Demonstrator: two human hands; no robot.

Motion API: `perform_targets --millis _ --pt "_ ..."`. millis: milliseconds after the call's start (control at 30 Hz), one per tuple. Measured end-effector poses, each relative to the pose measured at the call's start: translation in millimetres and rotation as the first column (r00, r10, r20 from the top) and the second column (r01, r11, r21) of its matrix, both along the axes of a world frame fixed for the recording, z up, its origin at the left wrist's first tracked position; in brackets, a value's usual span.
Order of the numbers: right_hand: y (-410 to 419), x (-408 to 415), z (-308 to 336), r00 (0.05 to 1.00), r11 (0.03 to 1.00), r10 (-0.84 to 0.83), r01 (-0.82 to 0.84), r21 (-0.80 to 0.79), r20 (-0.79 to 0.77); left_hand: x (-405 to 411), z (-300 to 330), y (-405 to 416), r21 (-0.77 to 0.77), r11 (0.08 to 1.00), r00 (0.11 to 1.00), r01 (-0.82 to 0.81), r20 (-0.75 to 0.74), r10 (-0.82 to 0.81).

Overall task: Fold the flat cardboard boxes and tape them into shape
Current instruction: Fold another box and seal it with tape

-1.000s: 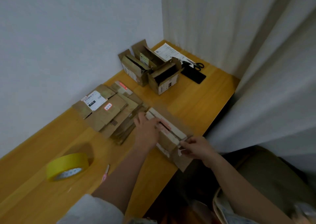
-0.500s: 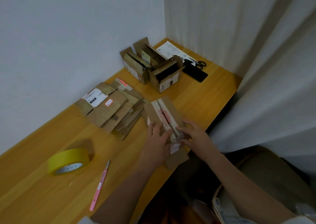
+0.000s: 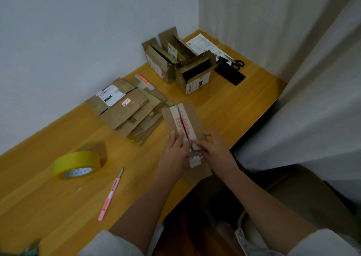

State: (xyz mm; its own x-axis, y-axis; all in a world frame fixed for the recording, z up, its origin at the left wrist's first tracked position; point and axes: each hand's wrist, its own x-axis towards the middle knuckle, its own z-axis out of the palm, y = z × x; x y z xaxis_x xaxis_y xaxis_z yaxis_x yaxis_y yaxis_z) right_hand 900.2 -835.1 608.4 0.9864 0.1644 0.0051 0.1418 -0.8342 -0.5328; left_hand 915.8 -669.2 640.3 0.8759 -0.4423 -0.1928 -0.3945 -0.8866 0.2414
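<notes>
1. My left hand point(image 3: 174, 152) lies flat, fingers straight, pressing the box point(image 3: 185, 126) at the table point(image 3: 234, 107) edge.
2. My right hand point(image 3: 214, 150) presses its flap, fingers loosely straight.

Both hands sat on the box point(image 3: 182, 120) at the table's point(image 3: 234, 107) near edge, left hand point(image 3: 174, 151) and right hand point(image 3: 214, 150) side by side, fingertips meeting over its seam. Left of the left hand lay the cutter point(image 3: 111, 194), and further left the tape roll point(image 3: 77, 164). Beyond the left hand, against the wall, spread the flat stack point(image 3: 128, 110). Far beyond the right hand stood three folded boxes point(image 3: 178, 60), with paper point(image 3: 203, 44), scissors point(image 3: 235, 62) and a phone point(image 3: 230, 74) to their right.
</notes>
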Motion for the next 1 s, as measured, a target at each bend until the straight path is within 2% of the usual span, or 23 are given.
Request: perform_targets --millis 133,367,467,700,800,900,1000 --pt "-5.4 -4.3 4.3 0.999 0.997 0.009 -0.012 0.071 0.045 0.9 -1.8 12.5 -0.067 0.998 1.0 -0.002 -0.017 0.001" --pt "-3.8 -2.1 -6.0 0.993 0.994 -0.025 0.012 0.111 0.115 1.8 -25.7 17.3 -0.132 0.99 0.992 0.057 0.117 -0.041" --pt "-1.6 -6.6 -10.4 0.993 0.996 -0.038 0.029 0.084 0.116 -1.5 -29.8 17.1 -0.115 0.992 0.991 0.042 0.135 -0.026" --pt "12.3 -5.4 -14.8 0.983 0.997 -0.082 0.083 0.002 0.166 -3.7 -30.6 3.5 -0.202 0.979 0.974 -0.037 0.21 0.08" --pt "10.4 -10.3 -14.1 0.983 0.992 -0.125 0.126 -0.002 0.132 -8.1 -27.7 4.2 -0.257 0.963 0.983 -0.083 0.136 0.121" --pt "13.0 -12.2 -11.5 0.983 0.987 -0.142 0.149 -0.06 0.112 -7.9 -21.2 15.3 -0.271 0.962 0.996 -0.038 0.064 0.057" --pt "16.9 -12.8 1.2 0.978 0.974 -0.193 0.2 -0.104 0.075 -17.7 -10.8 41.7 -0.268 0.96 0.995 0.076 0.087 -0.055"
